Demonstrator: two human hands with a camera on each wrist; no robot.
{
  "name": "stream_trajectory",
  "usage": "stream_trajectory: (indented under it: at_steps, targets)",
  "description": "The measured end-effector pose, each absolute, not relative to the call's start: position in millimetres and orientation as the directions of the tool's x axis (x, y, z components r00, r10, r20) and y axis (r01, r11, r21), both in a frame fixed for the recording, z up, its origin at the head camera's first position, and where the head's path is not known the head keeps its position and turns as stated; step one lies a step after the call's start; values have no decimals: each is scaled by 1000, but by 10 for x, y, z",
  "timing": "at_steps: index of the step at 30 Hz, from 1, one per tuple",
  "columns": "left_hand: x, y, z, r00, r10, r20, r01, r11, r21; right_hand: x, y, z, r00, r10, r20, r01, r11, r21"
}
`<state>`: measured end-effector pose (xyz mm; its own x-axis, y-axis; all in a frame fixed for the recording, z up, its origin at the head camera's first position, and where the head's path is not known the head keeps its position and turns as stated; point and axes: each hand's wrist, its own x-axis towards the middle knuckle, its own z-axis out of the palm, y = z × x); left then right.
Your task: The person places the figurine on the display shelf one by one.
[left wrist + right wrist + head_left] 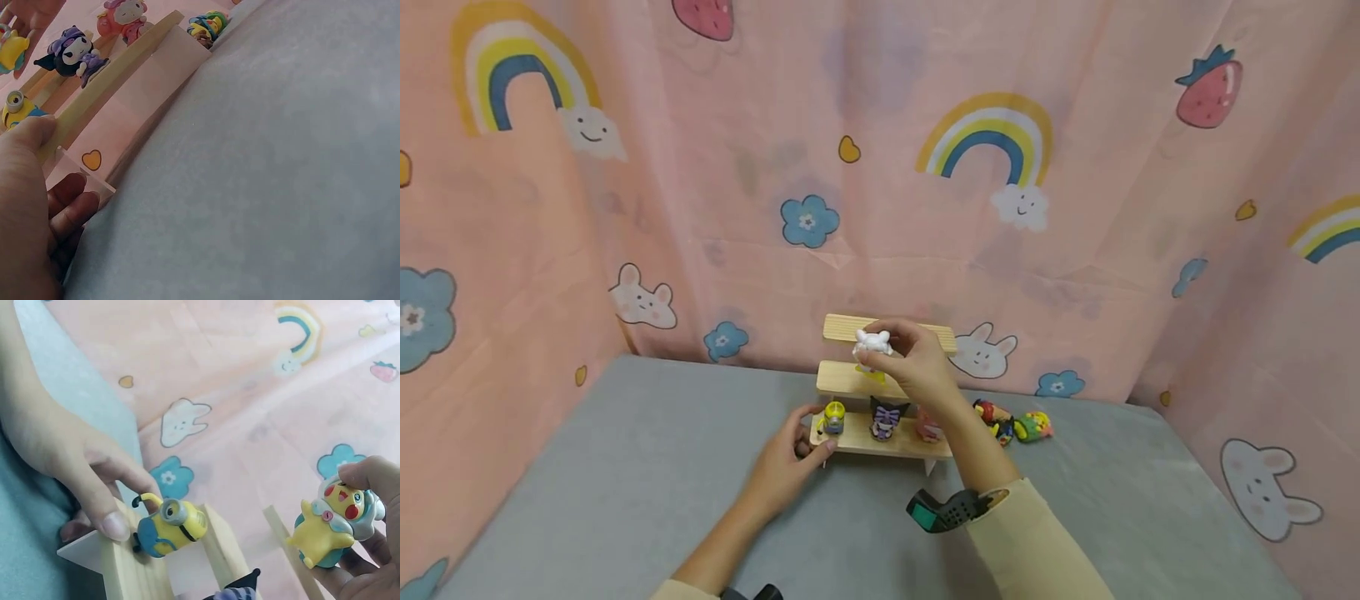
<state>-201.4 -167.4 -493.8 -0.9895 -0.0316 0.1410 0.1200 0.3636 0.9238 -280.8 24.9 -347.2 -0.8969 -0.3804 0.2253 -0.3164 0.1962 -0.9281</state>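
A three-tier wooden display stand [872, 445] rises in steps, with clear end supports. My left hand [782, 462] grips the left end of its lowest tier, thumb at the front edge, beside a yellow-and-blue Minion figurine [169, 528]. Above the middle tier, my right hand [925, 371] holds a yellow Pikachu figurine [328, 534] in a white hood, pinched between thumb and fingers. Along the lowest tier, right of the Minion, stand a figurine with a black-and-purple hood [78, 53] and a pink-hooded figurine [125, 19], the latter partly behind my right forearm in the head view.
Several colourful figurines [1033, 426] lie on the grey tabletop [647, 467] just right of the stand. A pink patterned curtain [887, 275] hangs close behind the stand and along both sides of the table.
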Motion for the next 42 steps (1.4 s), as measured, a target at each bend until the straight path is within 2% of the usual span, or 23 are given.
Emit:
stream_trajectory:
  at_steps: [6,15,24,31,37,42]
  targets:
    - [-2017,-1676,-4943,-989,-30,145,124,365,923,-2877,159,-3564,-896,-404,185,-291,218,-932]
    - [-2023,-1677,-4950,-989,-33,142,121,360,925,-2945,42,-3631,-845,-518,131,-285,229,-931]
    - [-2022,-1676,-4960,-989,-38,145,121,370,921,-2948,-9,-3705,-799,-579,162,-350,228,-908]
    - [-2028,-1664,-4964,-990,-32,138,117,358,926,-2894,52,-3718,-823,-529,206,-441,367,-819]
    - [-2008,-1661,-4929,-988,-41,147,122,360,925,-2901,30,-3618,-791,-544,281,-557,450,-698]
    - [-2006,-1666,-4931,-988,-42,150,123,373,920,-2925,-22,-3599,-780,-543,312,-593,478,-648]
